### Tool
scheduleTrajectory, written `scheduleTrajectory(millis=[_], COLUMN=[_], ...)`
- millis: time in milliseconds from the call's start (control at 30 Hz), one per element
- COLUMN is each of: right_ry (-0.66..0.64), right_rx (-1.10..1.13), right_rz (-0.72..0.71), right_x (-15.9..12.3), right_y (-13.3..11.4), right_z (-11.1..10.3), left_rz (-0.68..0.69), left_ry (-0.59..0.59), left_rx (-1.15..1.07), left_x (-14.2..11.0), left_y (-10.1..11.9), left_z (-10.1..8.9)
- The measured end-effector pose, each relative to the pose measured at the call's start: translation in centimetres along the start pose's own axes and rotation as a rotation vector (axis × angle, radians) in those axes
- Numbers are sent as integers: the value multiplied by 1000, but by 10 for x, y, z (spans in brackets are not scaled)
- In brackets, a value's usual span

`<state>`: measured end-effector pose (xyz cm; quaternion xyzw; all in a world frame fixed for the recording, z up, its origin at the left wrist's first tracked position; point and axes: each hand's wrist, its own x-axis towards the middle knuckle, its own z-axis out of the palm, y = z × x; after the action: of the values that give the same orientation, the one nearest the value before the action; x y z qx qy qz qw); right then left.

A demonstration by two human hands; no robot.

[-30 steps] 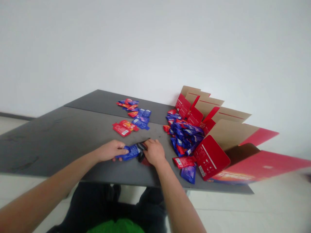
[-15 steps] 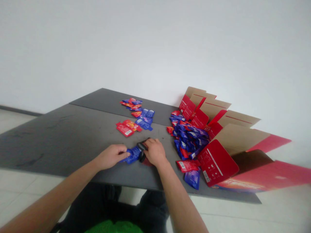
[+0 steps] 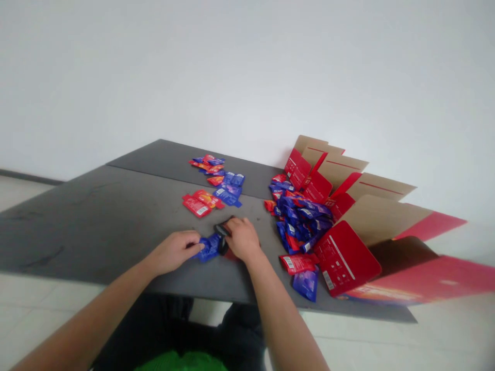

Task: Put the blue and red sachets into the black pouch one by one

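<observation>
My left hand [image 3: 179,251] pinches one end of a blue pouch [image 3: 210,248] low over the front of the grey table. The pouch's other end reaches a small black tool with two jaws [image 3: 221,228], apparently clamped across it. My right hand [image 3: 243,238] is wrapped over this tool and hides most of its body. A dark red patch shows under the palm. Just beyond the hands, joined red sachets [image 3: 201,203] and blue sachets [image 3: 228,196] lie flat.
To the right, red and blue pouches [image 3: 301,216] are heaped against several open red cardboard boxes [image 3: 350,255]. A red pouch [image 3: 297,263] and a blue pouch [image 3: 306,284] lie near the front edge. Farther back is a small pile of sachets [image 3: 209,164]. A white wall stands behind.
The view has shifted slightly. My right hand and the black tool have moved a little to the left and away from me; both hands keep their hold.
</observation>
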<state>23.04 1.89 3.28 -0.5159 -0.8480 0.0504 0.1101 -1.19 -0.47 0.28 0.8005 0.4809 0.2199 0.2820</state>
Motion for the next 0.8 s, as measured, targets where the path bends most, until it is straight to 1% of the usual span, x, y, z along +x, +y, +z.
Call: scheduleTrajectory(millis=[67, 100, 133, 167, 233, 300, 333, 367, 433, 500, 567, 600, 633, 700, 733, 767, 800], right_ry=[0, 23, 63, 111, 165, 129, 91, 57, 15, -4, 19, 61, 113, 195, 202, 179, 138], right_rx=[-50, -57, -46, -22, 37, 78, 84, 79, 39, -24, -64, -60, -40, 21, 47, 63, 67], right_rz=[127, 149, 136, 91, -59, -189, -213, -204, -100, 49, 167, 182, 157, 12, -79, -155, -199], right_x=[4, 3, 2, -1, -8, -13, -14, -15, -12, -8, -6, -7, -8, -11, -13, -15, -15], right_y=[11, 12, 8, 2, -16, -30, -31, -29, -15, 4, 14, 13, 7, -11, -20, -28, -32], right_z=[-9, -14, -18, -21, -20, -11, -6, -1, 2, -3, -13, -17, -21, -21, -18, -14, -9], left_rz=[3, 1, -2, -1, 2, 4, 1, -4, -12, -12, -13, -14, -13, -7, -3, 1, -2], left_ry=[-12, -16, -16, -15, -13, -14, -16, -16, -18, -20, -27, -32, -38, -36, -29, -23, -18], left_rx=[4, 3, 4, 4, -14, -42, -43, -31, 18, 49, 50, 48, 47, 31, 16, 1, -6], left_x=[0, -1, -1, -1, -1, 0, 0, 0, 0, 0, 0, 0, 0, 0, 1, 1, 1], left_y=[0, 0, 0, 0, 0, 0, 0, 1, 1, 1, 0, 0, 0, 0, 0, 0, 1], left_z=[-1, -1, -1, -1, -1, -1, -1, -1, -1, -1, -2, -2, -2, -2, -2, -2, -2])
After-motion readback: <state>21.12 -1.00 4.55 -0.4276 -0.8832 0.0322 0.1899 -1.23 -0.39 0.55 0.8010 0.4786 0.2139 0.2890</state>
